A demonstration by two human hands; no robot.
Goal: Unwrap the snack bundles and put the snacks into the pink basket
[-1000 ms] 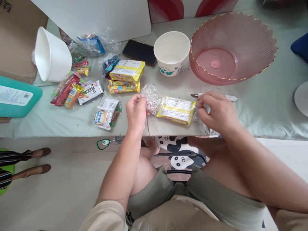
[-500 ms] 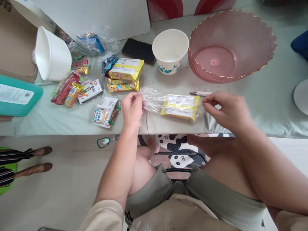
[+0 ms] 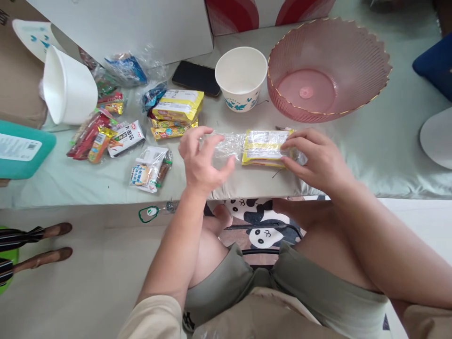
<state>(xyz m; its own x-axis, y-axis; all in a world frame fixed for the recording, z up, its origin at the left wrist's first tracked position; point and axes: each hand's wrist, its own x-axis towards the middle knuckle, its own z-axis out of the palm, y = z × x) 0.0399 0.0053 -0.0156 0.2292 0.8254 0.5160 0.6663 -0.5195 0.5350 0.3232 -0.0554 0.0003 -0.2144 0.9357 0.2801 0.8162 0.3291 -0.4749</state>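
A yellow-and-white snack packet [image 3: 267, 146] lies inside a clear plastic bag [image 3: 229, 145] near the table's front edge. My right hand [image 3: 314, 157] grips the packet's right end, thumb at the near side and fingers over the far side. Over the bag's loose left end is my left hand [image 3: 205, 160], open, fingers spread and curved, holding nothing. Whether its fingers brush the plastic I cannot tell. Behind the packet, a thin pen-like item [image 3: 283, 128] is mostly hidden by my right hand.
A white paper cup [image 3: 241, 77] and a pink ribbed bowl [image 3: 328, 70] stand behind. A black phone [image 3: 196, 77] lies beside stacked yellow packets [image 3: 179, 106]. Further left are bagged snacks [image 3: 148, 169], a tipped paper cup [image 3: 70, 87] and a teal container [image 3: 26, 148]. Another person's feet [image 3: 58, 240] show at lower left.
My left hand has let go of the bag's left end and spread its fingers. My right hand has moved left from the bag's right end onto the packet.
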